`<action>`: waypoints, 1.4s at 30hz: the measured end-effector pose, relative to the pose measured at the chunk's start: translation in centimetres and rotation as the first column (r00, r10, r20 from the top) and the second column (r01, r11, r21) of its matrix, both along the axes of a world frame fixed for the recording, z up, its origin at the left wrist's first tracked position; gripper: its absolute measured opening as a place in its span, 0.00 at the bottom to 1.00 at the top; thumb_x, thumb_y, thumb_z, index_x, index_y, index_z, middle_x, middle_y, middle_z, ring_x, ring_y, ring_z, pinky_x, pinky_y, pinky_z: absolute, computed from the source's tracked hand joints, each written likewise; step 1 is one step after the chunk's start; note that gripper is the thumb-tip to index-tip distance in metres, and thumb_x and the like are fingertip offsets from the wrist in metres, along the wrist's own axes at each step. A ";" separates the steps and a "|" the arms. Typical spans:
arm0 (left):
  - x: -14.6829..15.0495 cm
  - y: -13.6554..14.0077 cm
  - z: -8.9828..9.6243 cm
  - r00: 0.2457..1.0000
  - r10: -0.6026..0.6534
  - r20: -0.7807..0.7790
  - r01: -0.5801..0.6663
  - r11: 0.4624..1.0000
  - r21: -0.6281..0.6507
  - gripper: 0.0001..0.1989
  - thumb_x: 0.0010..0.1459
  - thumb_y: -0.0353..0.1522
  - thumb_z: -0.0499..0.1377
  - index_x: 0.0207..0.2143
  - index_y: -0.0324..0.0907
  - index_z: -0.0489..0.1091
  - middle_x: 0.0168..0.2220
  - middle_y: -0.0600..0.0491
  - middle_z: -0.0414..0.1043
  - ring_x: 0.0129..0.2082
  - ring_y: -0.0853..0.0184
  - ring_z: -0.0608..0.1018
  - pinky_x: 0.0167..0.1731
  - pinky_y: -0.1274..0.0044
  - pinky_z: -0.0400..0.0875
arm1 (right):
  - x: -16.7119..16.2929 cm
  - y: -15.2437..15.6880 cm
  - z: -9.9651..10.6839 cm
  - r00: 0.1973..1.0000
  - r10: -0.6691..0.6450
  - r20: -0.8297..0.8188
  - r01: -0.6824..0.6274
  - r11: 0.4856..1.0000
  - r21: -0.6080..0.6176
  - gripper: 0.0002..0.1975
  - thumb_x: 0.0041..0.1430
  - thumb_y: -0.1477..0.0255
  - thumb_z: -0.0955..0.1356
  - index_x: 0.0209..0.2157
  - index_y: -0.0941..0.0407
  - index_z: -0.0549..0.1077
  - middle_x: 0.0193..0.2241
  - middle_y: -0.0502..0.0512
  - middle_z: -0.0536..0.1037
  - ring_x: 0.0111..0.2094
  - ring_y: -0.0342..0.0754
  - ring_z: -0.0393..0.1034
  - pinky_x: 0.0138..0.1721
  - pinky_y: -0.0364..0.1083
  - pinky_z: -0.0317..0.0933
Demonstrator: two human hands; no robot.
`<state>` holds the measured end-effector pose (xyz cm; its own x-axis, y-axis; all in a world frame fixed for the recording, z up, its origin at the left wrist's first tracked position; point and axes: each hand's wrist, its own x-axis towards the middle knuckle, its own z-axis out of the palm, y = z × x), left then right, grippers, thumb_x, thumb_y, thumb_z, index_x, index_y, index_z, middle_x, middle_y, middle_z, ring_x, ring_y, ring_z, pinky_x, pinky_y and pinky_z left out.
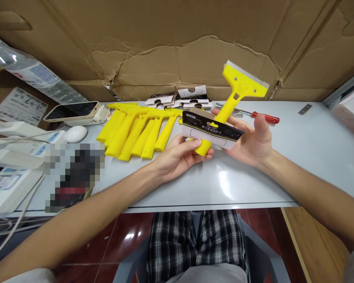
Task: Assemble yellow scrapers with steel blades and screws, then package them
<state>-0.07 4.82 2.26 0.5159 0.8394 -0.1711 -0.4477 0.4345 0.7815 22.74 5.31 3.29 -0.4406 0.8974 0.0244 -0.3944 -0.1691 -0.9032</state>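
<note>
A yellow scraper [231, 106] with a wide head and two screws is tilted up to the right above the table. A black-and-white header card [212, 131] sits around its handle. My left hand [179, 157] is closed on the handle's lower end, its thumb by the card's lower edge. My right hand [250, 141] is behind the card's right side with the thumb raised and apart; its fingers are partly hidden by the card and handle, and it seems to touch the card. To the left lie several yellow scrapers [141, 129] side by side.
Folded cards [191, 94] lie at the back by the cardboard wall [177, 23]. A red-handled screwdriver [265, 118] and a small metal blade [305, 109] are at right. On the left are a phone [73, 112], a white mouse [76, 134], a plastic bottle [38, 70] and cables.
</note>
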 end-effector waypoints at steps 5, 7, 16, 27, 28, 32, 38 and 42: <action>0.2 0.0 -0.8 0.997 0.057 0.043 -0.059 0.998 0.031 0.15 0.55 0.31 0.79 0.42 0.38 0.81 0.42 0.49 0.87 0.42 0.65 0.88 0.48 0.73 0.87 | -1.4 -0.4 -0.8 0.996 -0.049 0.081 0.051 0.998 -0.022 0.56 0.37 0.68 0.86 0.68 0.46 0.66 0.61 0.52 0.75 0.62 0.49 0.74 0.65 0.51 0.73; 0.2 0.0 -0.9 0.997 0.053 0.052 -0.056 0.997 0.058 0.15 0.57 0.30 0.77 0.45 0.39 0.81 0.45 0.48 0.87 0.44 0.64 0.89 0.50 0.72 0.87 | -1.9 -0.4 -1.3 0.991 -0.092 0.096 0.097 0.994 -0.057 0.53 0.36 0.71 0.85 0.65 0.50 0.68 0.63 0.55 0.74 0.61 0.48 0.74 0.64 0.49 0.74; 0.0 -0.2 -0.7 0.998 -0.042 0.050 0.037 0.996 0.086 0.21 0.59 0.29 0.76 0.54 0.41 0.79 0.47 0.48 0.87 0.42 0.59 0.90 0.47 0.69 0.88 | -1.5 0.0 -0.7 0.984 -0.150 0.094 0.157 0.985 -0.074 0.39 0.44 0.63 0.85 0.56 0.57 0.74 0.61 0.60 0.76 0.51 0.45 0.79 0.52 0.47 0.78; -0.2 -0.4 -0.8 0.970 -0.230 -0.077 0.229 0.973 -0.014 0.44 0.51 0.28 0.81 0.64 0.46 0.63 0.44 0.45 0.87 0.45 0.57 0.90 0.52 0.66 0.83 | -1.1 0.4 -0.4 0.941 -0.318 0.115 0.328 0.941 -0.082 0.31 0.54 0.61 0.81 0.56 0.54 0.74 0.62 0.55 0.75 0.58 0.48 0.76 0.55 0.51 0.78; -0.2 -0.5 -0.9 0.960 -0.267 -0.079 0.266 0.964 -0.027 0.45 0.51 0.28 0.81 0.65 0.46 0.62 0.44 0.45 0.87 0.45 0.57 0.91 0.52 0.66 0.83 | -0.9 0.5 -0.4 0.938 -0.328 0.115 0.338 0.938 -0.081 0.30 0.54 0.62 0.81 0.56 0.54 0.74 0.62 0.55 0.75 0.58 0.48 0.76 0.55 0.51 0.78; -0.4 -0.6 -1.1 0.931 -0.356 -0.084 0.355 0.934 -0.032 0.42 0.51 0.27 0.81 0.62 0.45 0.63 0.44 0.45 0.87 0.45 0.56 0.91 0.51 0.65 0.83 | -0.7 0.9 -0.1 0.928 -0.354 0.118 0.367 0.924 -0.111 0.31 0.52 0.63 0.81 0.54 0.55 0.73 0.61 0.55 0.76 0.58 0.47 0.75 0.52 0.49 0.78; -0.7 -0.7 -1.0 0.812 -0.551 -0.192 0.554 0.831 -0.042 0.33 0.54 0.26 0.79 0.57 0.43 0.69 0.47 0.45 0.86 0.47 0.58 0.90 0.50 0.68 0.84 | -0.6 1.3 0.3 0.884 -0.451 0.125 0.465 0.875 -0.133 0.30 0.50 0.66 0.81 0.50 0.58 0.70 0.55 0.55 0.78 0.53 0.46 0.75 0.52 0.50 0.77; -0.7 -0.6 -0.6 0.784 -0.556 -0.277 0.591 0.805 0.057 0.25 0.56 0.30 0.78 0.53 0.43 0.73 0.50 0.44 0.86 0.49 0.59 0.89 0.50 0.68 0.83 | -0.3 1.5 0.4 0.873 -0.465 0.143 0.482 0.869 -0.114 0.27 0.52 0.65 0.80 0.49 0.58 0.69 0.54 0.55 0.78 0.55 0.46 0.76 0.55 0.51 0.77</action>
<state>-0.80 4.21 1.61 0.8677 0.4243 -0.2588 0.0548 0.4358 0.8983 22.42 6.84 3.66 0.0456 0.9889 -0.1415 -0.3618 -0.1157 -0.9251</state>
